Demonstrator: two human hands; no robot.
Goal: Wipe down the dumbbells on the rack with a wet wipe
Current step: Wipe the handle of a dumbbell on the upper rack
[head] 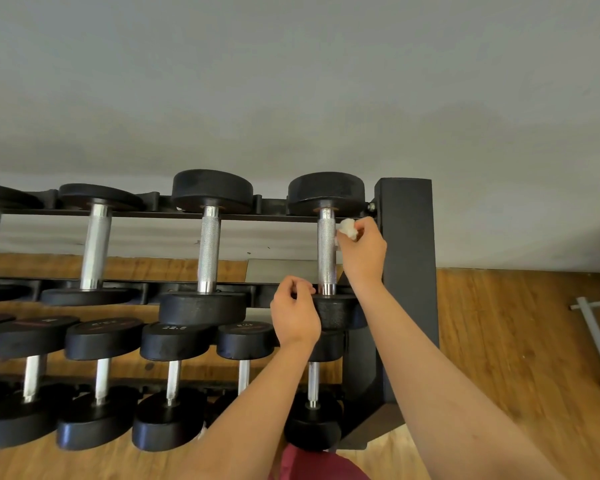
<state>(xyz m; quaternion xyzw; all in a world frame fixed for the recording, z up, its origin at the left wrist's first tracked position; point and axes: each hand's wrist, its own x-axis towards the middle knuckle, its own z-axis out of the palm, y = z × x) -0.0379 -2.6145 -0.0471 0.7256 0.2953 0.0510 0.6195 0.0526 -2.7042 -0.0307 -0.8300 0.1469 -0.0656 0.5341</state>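
Both bare forearms reach forward and up to the top tier of the black steel dumbbell rack (407,271). The right hand (361,251), wrist bent slightly inward, pinches a crumpled white wet wipe (347,228) against the right side of the knurled chrome handle of the rightmost black-headed dumbbell (326,251), near its far head. The left hand (295,313) sits lower, its fingers curled over the upper edge of that dumbbell's near head, gripping it. The dumbbell lies beside the rack's right upright.
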